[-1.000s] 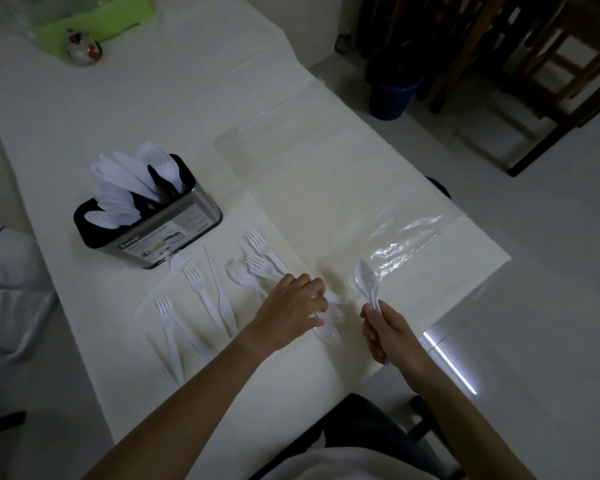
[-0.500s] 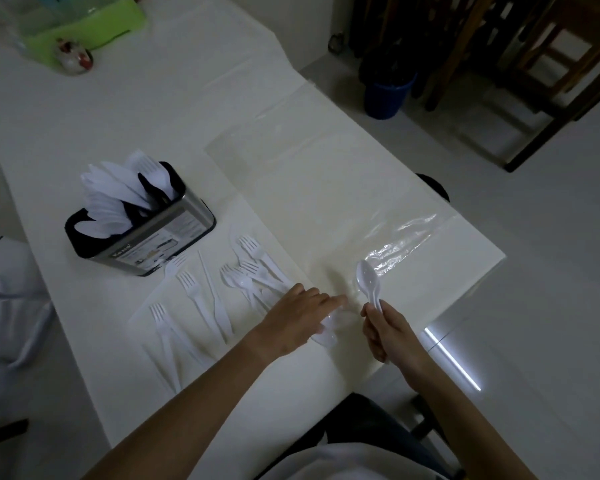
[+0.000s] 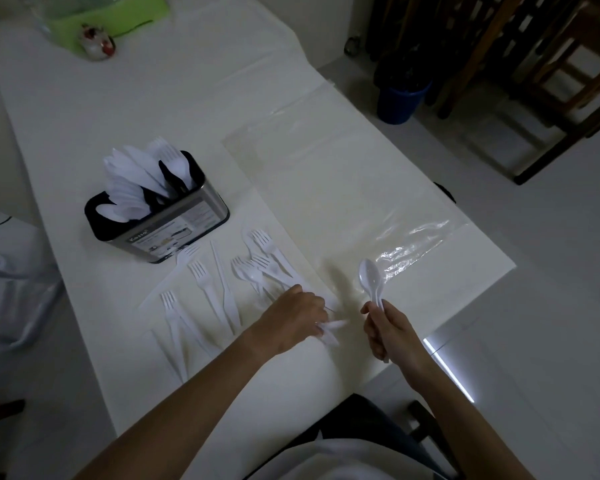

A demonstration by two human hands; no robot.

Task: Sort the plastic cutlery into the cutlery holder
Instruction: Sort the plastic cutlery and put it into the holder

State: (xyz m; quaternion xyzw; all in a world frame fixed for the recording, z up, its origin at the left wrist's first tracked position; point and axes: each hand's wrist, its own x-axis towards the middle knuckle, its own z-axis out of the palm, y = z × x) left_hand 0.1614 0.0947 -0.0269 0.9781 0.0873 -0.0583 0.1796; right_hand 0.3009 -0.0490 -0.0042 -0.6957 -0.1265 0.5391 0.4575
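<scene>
**Spoon in the right hand, holder at centre left**

A white table (image 3: 153, 98) fills the left and centre of the frame. The cutlery holder (image 3: 181, 230) stands on it at centre left, stuffed with white pieces. Loose forks (image 3: 201, 275) lie flat just below the holder. At lower centre the left hand (image 3: 293, 320) curls down over blurred white cutlery (image 3: 331, 329); whether it grips cannot be told. Just right of it, the right hand (image 3: 388, 330) is clamped on the handle of a spoon (image 3: 371, 278), bowl up.
</scene>
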